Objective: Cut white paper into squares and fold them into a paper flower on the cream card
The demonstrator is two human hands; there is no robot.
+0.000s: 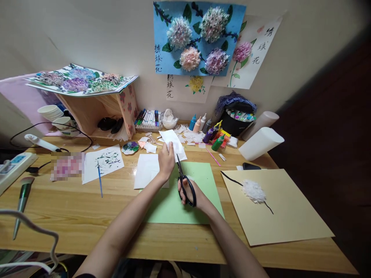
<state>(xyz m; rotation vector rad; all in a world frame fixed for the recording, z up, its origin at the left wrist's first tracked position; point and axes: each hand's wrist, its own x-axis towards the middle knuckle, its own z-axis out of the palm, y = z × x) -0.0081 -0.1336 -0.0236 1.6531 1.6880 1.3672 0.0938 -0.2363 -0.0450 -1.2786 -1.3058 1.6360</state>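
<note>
My left hand [166, 161] is closed around the lower left part of a folded white paper [174, 141], held up above the desk. In my right hand [188, 189] is a pair of black-handled scissors [185, 188], its fingers through the loops. The scissor tips point up and touch or overlap the paper's lower edge; whether they bite into it I cannot tell. Below both hands lies a green sheet [166, 210], with another white paper [146, 172] partly over its upper left corner.
On the right a cream sheet [290, 208] bears a white paper flower [254, 191]. Paint bottles [218, 143], paper scraps [193, 135] and a marker case [147, 119] line the back. A paint palette [130, 147], a painted sheet [104, 162] and a brush [23, 200] lie left.
</note>
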